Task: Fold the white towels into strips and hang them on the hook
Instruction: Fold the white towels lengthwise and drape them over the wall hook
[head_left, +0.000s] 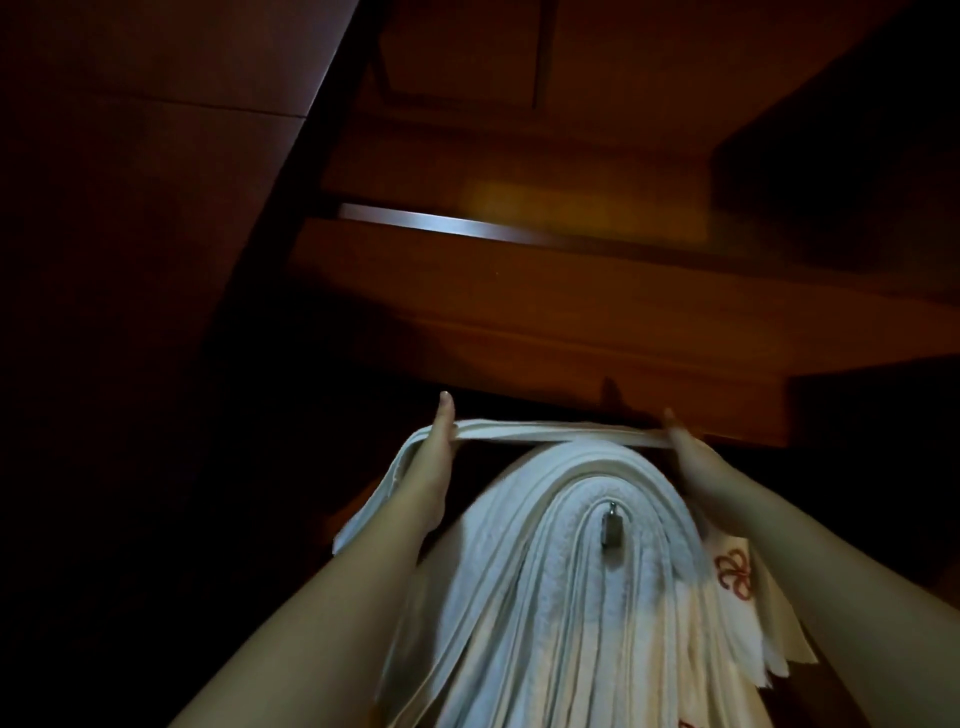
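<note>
Folded towel strip taut between left hand and right hand grips, above hook.

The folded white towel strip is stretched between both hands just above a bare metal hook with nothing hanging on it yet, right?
Not quite. The head view shows the metal hook already loaded with a thick stack of draped white towels. The folded white towel strip is indeed stretched between the left hand and right hand just above it.
</note>
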